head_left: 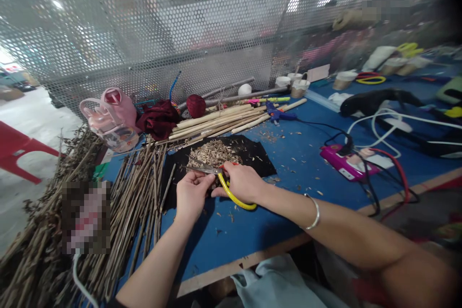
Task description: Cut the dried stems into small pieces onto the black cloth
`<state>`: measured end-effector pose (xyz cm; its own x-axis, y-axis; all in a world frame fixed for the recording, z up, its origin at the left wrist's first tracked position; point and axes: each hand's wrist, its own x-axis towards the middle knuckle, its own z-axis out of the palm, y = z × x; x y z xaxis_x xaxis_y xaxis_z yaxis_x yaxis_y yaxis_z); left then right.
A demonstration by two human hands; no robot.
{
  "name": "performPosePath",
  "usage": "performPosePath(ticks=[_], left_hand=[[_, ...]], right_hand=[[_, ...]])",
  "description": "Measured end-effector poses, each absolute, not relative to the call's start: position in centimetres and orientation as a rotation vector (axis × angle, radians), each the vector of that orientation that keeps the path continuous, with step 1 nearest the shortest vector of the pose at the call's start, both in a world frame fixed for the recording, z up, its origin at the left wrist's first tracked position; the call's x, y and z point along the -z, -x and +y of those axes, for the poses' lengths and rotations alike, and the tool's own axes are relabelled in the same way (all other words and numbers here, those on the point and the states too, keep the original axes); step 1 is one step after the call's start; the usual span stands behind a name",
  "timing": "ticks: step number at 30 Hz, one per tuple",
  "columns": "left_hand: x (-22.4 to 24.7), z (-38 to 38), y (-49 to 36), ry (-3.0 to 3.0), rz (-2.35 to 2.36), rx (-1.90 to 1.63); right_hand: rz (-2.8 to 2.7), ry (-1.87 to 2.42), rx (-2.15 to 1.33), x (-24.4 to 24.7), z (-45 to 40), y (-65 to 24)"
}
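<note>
Our right hand (pixel 243 183) is clamped on the scissors (pixel 226 190), beside the heap of chips (pixel 212 151) on the black cloth (pixel 258 154); our left hand (pixel 191 197) curls at the blades, and we cannot tell whether it grips anything. We judge the scissors stiff and light, best held by the handles, the chips brittle. We count one scissors, one heap, one cloth, one glue gun (pixel 276 113).
</note>
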<state>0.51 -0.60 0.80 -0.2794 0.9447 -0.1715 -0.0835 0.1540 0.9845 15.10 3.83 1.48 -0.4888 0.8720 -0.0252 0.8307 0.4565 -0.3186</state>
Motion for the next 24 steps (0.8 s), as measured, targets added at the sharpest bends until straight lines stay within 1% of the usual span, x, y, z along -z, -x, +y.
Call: performPosePath(ticks=[11, 18, 24], left_hand=[[-0.8, -0.2, -0.4, -0.829, 1.488, -1.283], [-0.9, -0.4, -0.5, -0.736, 1.388, -1.268], [-0.8, -0.3, -0.6, -0.785, 1.309, -1.328]], right_hand=[[-2.507, 1.531, -0.554, -0.9, 4.8, -15.7], [-2.41, 1.479, -0.462, -0.9, 5.6, -16.2], [-2.399, 1.399, -0.556, -1.7, 5.0, -16.4]])
